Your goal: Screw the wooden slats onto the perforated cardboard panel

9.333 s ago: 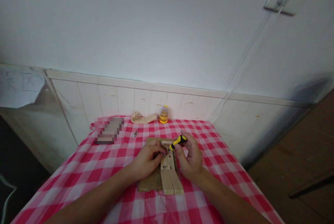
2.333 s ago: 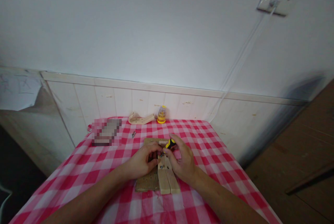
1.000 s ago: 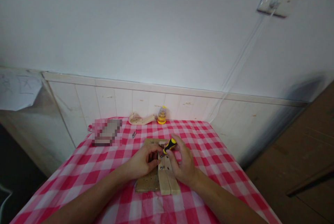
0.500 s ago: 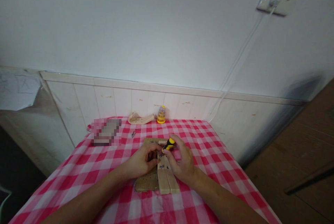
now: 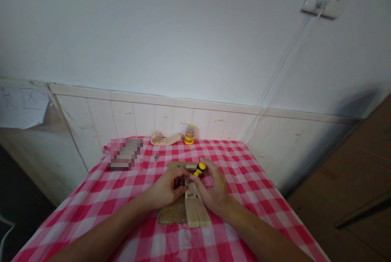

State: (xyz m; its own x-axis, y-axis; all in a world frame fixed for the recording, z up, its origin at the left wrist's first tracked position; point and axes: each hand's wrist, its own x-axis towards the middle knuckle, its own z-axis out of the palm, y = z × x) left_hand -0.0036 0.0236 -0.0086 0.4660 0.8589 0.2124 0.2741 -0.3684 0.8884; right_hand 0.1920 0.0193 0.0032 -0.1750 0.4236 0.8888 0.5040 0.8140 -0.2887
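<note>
Two pale wooden slats point(image 5: 195, 213) lie side by side on a brown perforated board point(image 5: 172, 214) on the checked tablecloth. My right hand point(image 5: 214, 190) is closed round a small yellow-and-black screwdriver point(image 5: 199, 169), its tip pointing down at the far end of the slats, where small metal screws show. My left hand point(image 5: 166, 188) is curled against the left side of the slats, fingers pressed at the same spot beside the screwdriver tip. What its fingertips pinch is hidden.
A curved wooden piece point(image 5: 165, 139) and a small yellow container point(image 5: 190, 134) stand at the table's far edge by the wall panelling. A loose metal part point(image 5: 157, 157) and a blurred-out object point(image 5: 124, 154) lie at the back left. The table point(image 5: 262, 197) drops off at right.
Over the frames both hands stay at the slats' far end. The screwdriver handle has shifted slightly, tilting more upright than nine seconds ago. The slats and board have not moved.
</note>
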